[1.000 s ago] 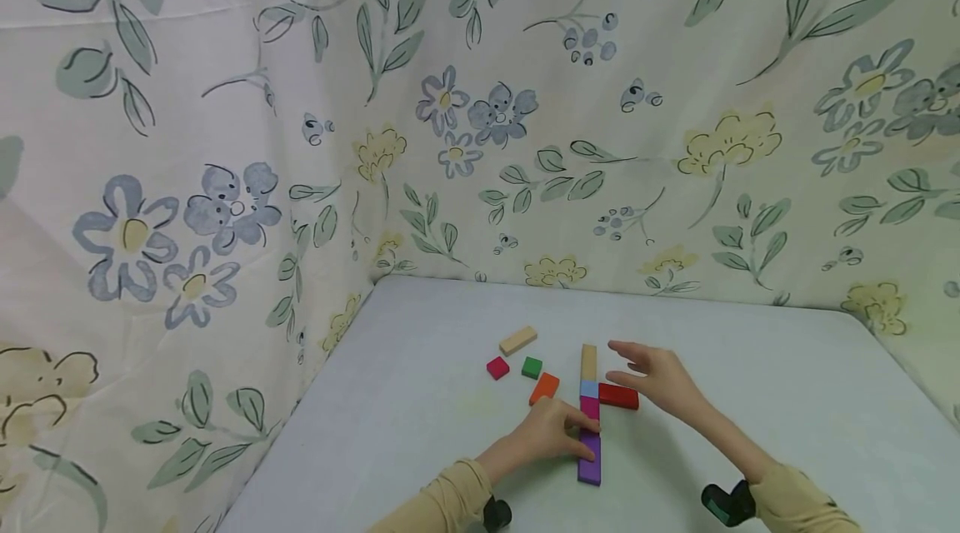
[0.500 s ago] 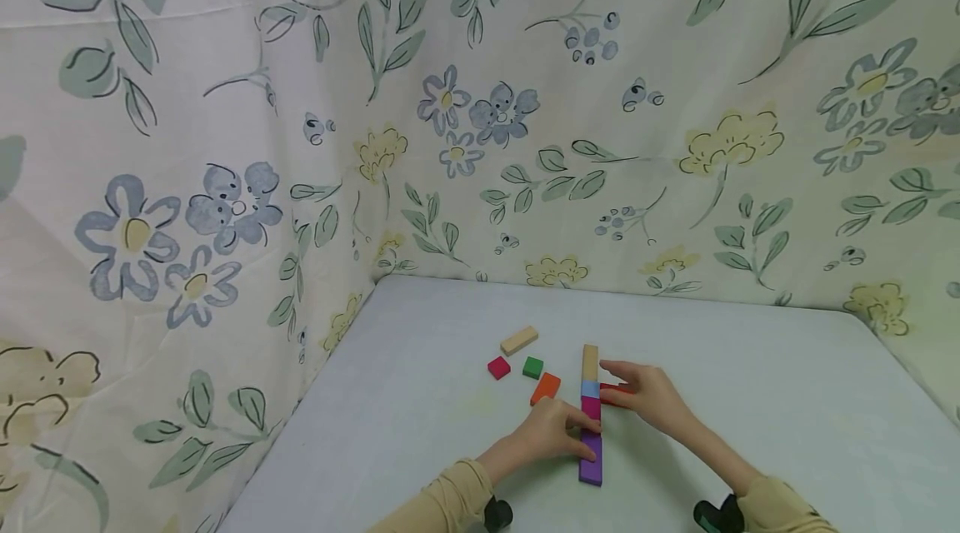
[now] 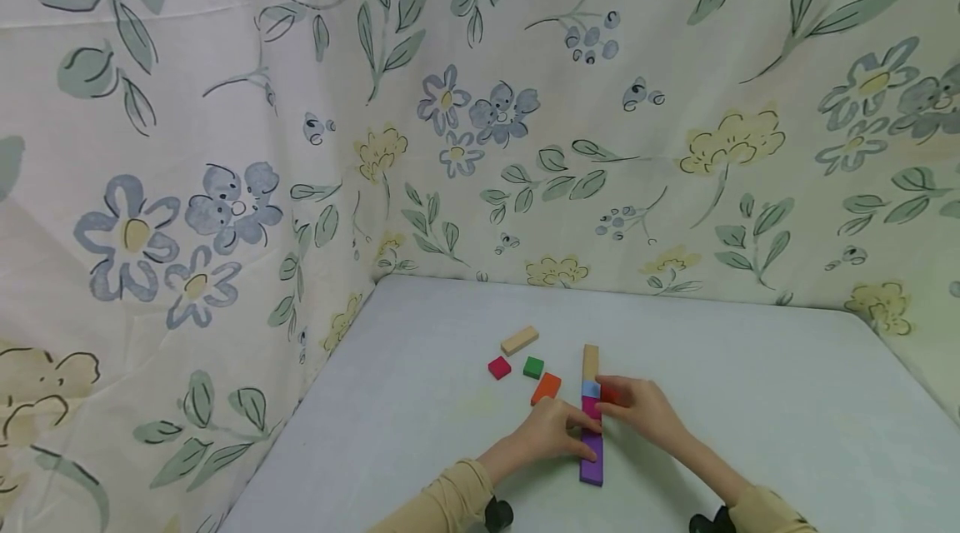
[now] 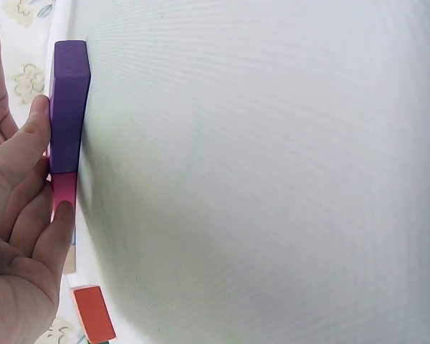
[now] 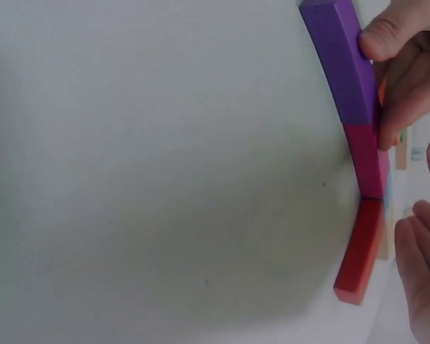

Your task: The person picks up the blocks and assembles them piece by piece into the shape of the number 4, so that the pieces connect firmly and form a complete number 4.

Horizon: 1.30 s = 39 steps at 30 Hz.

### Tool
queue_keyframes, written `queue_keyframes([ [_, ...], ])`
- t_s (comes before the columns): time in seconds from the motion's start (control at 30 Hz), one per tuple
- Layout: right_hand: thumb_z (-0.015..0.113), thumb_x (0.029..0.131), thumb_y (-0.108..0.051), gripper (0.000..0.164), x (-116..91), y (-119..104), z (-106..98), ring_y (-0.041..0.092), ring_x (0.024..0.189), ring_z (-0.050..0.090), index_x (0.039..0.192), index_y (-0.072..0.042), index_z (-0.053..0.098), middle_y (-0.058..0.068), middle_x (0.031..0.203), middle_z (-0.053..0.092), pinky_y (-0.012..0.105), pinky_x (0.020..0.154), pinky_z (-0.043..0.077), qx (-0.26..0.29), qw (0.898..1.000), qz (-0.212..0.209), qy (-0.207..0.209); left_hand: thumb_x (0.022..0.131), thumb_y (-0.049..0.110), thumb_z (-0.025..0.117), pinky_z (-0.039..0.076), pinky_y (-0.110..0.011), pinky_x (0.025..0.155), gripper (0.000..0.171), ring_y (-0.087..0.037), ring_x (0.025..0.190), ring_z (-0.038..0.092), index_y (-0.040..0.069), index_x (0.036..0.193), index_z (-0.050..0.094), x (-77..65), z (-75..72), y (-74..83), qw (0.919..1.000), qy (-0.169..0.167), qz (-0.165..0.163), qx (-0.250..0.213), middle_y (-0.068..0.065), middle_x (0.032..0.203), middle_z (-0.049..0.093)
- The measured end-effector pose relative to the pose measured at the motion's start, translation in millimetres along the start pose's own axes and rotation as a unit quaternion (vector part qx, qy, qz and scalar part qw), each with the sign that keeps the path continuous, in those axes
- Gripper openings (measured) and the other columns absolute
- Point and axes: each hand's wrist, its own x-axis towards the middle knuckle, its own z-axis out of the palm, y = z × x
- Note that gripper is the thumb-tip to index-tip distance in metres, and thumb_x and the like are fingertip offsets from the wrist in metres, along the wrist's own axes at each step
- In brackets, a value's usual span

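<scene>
In the head view a straight row of blocks runs away from me: purple block (image 3: pixel 591 473), pink block (image 3: pixel 591 406), light blue block (image 3: pixel 591 389), natural wood block (image 3: pixel 591 362). A red block (image 5: pixel 360 251) sticks out sideways from the row near the pink block's far end. My left hand (image 3: pixel 551 429) rests on the row, thumb touching the purple block and a finger on the pink one. My right hand (image 3: pixel 647 410) hovers over the red block, fingers and thumb extended toward the row. It covers most of that block in the head view; the right wrist view shows them apart.
Left of the row lie an orange block (image 3: pixel 546 388), a green cube (image 3: pixel 533 367), a crimson cube (image 3: pixel 499 367) and a loose wood block (image 3: pixel 520 341). They lie on a white table (image 3: pixel 750 375). A floral cloth (image 3: pixel 555 208) hangs behind it.
My right hand has come left and toward me, from beside the wood block to over the red block. The left hand and the row have stayed put.
</scene>
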Motion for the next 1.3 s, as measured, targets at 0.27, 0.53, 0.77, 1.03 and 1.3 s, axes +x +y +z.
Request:
queue_keyframes([
  [0.27, 0.073, 0.081, -0.012, 0.034, -5.6, 0.1, 10.7, 0.027, 0.093, 0.068, 0.113, 0.000, 0.067, 0.016, 0.107, 0.071, 0.031, 0.075, 0.056, -0.003, 0.999, -0.014, 0.033, 0.075, 0.027, 0.080, 0.036, -0.008, 0.060, 0.032, 0.007, 0.074, 0.049, 0.016, 0.104, 0.075, 0.1, 0.7, -0.5, 1.0000, 0.001, -0.003, -0.004, 0.008, 0.100, 0.074],
  [0.53, 0.071, 0.082, -0.009, 0.032, -8.9, 0.4, 18.0, 0.029, 0.092, 0.069, 0.112, 0.002, 0.067, 0.019, 0.108, 0.070, 0.031, 0.075, 0.056, 0.007, 0.999, -0.010, 0.047, 0.074, 0.027, 0.080, 0.035, -0.008, 0.058, 0.032, 0.007, 0.072, 0.048, 0.016, 0.103, 0.075, 0.2, 1.8, -1.7, 1.0000, 0.004, 0.000, -0.006, 0.008, 0.098, 0.074],
  [0.77, 0.074, 0.079, -0.011, 0.029, -9.6, 0.5, 22.8, 0.024, 0.084, 0.071, 0.106, -0.002, 0.071, 0.012, 0.098, 0.074, 0.030, 0.070, 0.056, -0.043, 0.997, -0.008, 0.062, 0.074, 0.026, 0.081, 0.035, -0.007, 0.061, 0.032, 0.008, 0.075, 0.049, 0.016, 0.103, 0.075, 0.8, 1.5, -2.6, 1.0000, 0.006, 0.007, 0.002, 0.008, 0.100, 0.074],
  [1.03, 0.077, 0.076, -0.011, 0.029, -13.0, -1.3, 25.2, 0.023, 0.085, 0.071, 0.104, -0.005, 0.073, 0.009, 0.097, 0.074, 0.035, 0.071, 0.056, -0.080, 0.994, -0.010, 0.076, 0.074, 0.028, 0.081, 0.035, -0.006, 0.061, 0.032, 0.008, 0.079, 0.054, 0.017, 0.103, 0.075, 0.3, 0.6, -0.9, 0.9997, 0.012, 0.016, 0.017, 0.008, 0.098, 0.074],
  [1.3, 0.077, 0.075, -0.011, 0.029, -13.4, -1.8, 26.4, 0.019, 0.082, 0.069, 0.103, -0.006, 0.073, 0.007, 0.096, 0.074, 0.034, 0.070, 0.055, -0.099, 0.992, -0.011, 0.076, 0.074, 0.029, 0.081, 0.039, -0.005, 0.071, 0.032, 0.009, 0.093, 0.059, 0.017, 0.103, 0.075, -0.3, -0.3, 0.4, 0.9992, 0.011, 0.019, 0.032, 0.009, 0.100, 0.074],
])
